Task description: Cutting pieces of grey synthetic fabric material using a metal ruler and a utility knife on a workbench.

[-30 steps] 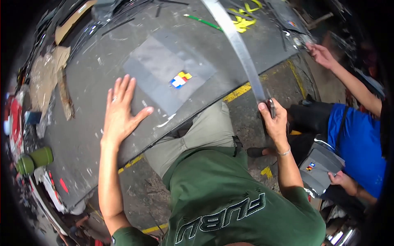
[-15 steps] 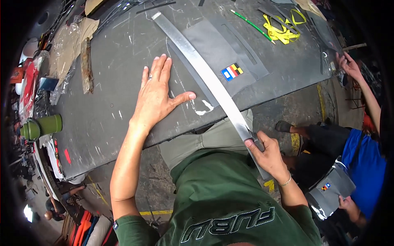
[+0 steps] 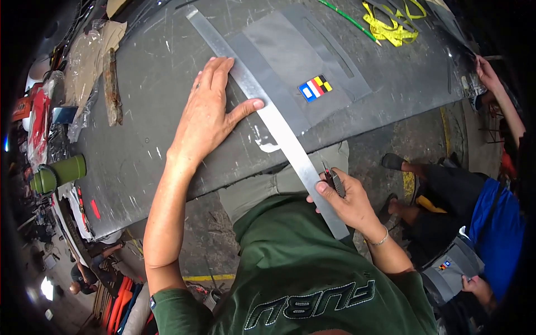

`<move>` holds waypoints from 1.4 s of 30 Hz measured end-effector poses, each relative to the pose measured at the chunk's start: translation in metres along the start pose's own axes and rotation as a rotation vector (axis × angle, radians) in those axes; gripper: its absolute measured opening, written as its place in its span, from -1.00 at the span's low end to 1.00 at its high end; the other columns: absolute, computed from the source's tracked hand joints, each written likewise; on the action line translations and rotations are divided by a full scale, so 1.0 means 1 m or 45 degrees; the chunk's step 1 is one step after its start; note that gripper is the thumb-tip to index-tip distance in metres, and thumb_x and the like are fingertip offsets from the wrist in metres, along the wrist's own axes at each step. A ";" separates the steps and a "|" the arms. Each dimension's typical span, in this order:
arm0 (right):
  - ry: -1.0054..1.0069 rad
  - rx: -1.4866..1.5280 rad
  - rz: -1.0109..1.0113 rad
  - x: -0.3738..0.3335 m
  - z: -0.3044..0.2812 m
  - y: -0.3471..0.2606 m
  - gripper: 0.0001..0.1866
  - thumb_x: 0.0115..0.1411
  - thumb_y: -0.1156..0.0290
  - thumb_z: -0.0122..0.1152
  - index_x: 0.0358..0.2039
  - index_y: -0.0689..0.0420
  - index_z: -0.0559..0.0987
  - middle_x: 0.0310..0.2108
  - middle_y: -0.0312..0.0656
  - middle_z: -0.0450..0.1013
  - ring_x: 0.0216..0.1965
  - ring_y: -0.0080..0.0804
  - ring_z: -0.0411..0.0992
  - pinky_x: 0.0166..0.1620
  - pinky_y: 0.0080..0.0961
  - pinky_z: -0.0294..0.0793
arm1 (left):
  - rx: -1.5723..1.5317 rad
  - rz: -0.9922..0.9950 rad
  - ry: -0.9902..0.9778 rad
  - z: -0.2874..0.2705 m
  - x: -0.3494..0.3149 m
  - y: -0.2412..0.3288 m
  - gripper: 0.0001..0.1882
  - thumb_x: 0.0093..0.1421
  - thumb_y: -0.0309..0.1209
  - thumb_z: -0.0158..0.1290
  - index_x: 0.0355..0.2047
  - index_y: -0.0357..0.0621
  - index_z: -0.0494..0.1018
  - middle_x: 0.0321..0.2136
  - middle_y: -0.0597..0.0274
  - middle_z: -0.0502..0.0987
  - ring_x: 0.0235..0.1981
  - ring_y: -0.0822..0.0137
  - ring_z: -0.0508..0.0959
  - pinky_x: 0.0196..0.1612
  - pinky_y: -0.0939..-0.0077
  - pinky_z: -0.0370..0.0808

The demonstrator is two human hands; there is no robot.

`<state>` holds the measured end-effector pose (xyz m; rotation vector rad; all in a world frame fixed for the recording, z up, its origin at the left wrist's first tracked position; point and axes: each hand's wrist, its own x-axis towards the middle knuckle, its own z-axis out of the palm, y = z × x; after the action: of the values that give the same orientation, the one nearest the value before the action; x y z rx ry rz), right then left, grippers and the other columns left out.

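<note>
A long metal straightedge (image 3: 274,118) lies slantwise over the grey sheet piece (image 3: 282,53), along its left side. That piece bears a small colourful flag patch (image 3: 315,89) and has a long slot. My left hand (image 3: 204,114) rests on the table with fingers stretched out, its thumb tip and fingertips at the straightedge's left edge. My right hand (image 3: 350,196) grips the straightedge's near end, which sticks out past the table edge. In the same hand sits a dark utility knife (image 3: 336,183), its tip pointing away from me.
A green pencil (image 3: 352,23) and a yellow measuring tape (image 3: 393,25) lie at the far right of the dark table (image 3: 151,178). On the left are a wooden stick (image 3: 112,92), plastic wrap and a green bottle (image 3: 66,170). Another person (image 3: 497,223) at right holds a similar grey piece (image 3: 455,268).
The straightedge has shifted left across the grey piece to its left side. My left hand's thumb and fingertips have come against it. The knife in my right hand now shows more clearly.
</note>
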<state>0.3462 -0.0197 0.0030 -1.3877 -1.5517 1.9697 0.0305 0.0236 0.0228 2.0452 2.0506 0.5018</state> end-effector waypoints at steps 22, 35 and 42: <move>-0.010 0.352 -0.005 0.017 0.011 -0.007 -0.65 0.49 0.30 0.11 0.11 0.30 0.49 -0.22 -0.04 0.65 -0.42 -0.47 0.60 -0.30 -0.52 0.58 | 0.193 0.127 0.114 0.024 0.000 -0.013 -0.01 0.20 0.27 0.19 0.34 -0.31 0.27 0.37 -0.24 0.21 0.45 -0.17 0.16 0.50 -0.11 0.03; -0.073 0.356 0.049 0.028 0.004 -0.016 -0.72 0.44 0.34 0.13 0.03 0.27 0.46 -0.30 -0.04 0.65 -0.53 -0.49 0.55 -0.43 -0.56 0.53 | 0.129 0.106 0.114 0.024 -0.001 -0.013 0.10 0.07 0.32 0.27 0.33 -0.34 0.28 0.38 -0.26 0.22 0.47 -0.17 0.15 0.50 -0.14 0.03; -0.003 0.427 0.045 0.028 0.012 -0.016 -0.67 0.46 0.25 0.17 0.01 0.27 0.47 -0.31 -0.05 0.66 -0.56 -0.49 0.54 -0.45 -0.56 0.53 | 0.129 0.106 0.113 0.026 0.000 -0.014 0.12 0.04 0.34 0.29 0.32 -0.35 0.28 0.38 -0.29 0.20 0.47 -0.20 0.12 0.50 -0.15 0.02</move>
<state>0.3173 -0.0010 0.0022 -1.2801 -1.1357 2.1314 0.0272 0.0264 -0.0067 2.2118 2.0881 0.5214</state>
